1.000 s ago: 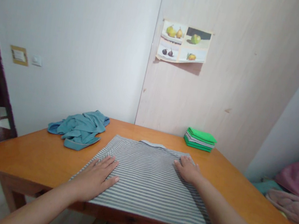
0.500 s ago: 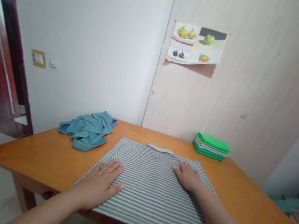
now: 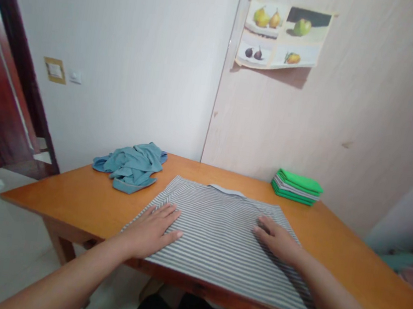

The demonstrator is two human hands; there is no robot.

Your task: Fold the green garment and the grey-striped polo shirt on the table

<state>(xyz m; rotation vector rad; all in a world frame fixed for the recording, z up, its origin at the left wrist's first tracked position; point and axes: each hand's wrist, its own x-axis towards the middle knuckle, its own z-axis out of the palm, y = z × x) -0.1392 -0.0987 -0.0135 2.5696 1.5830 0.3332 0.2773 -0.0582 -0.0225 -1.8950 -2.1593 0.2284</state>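
Observation:
A grey-and-white striped shirt (image 3: 215,231) lies spread on the wooden table, its pale collar band (image 3: 226,190) at the far edge and its near end at the table's front edge. My left hand (image 3: 156,230) rests flat on the shirt's left side, fingers stretched out and thumb apart. On the right side of the cloth, my right hand (image 3: 277,239) lies with its fingers a little curved and the thumb apart. Neither hand grips the fabric.
On the wooden table (image 3: 61,186), a crumpled teal garment (image 3: 132,165) lies at the back left. A folded stack of green and grey cloths (image 3: 296,187) sits at the back right. Behind the table stands a wall with a fruit picture (image 3: 282,38).
My right hand has slid toward the right and nearer to me over the striped shirt. The left hand stays on the cloth's left side. The camera view has tilted down.

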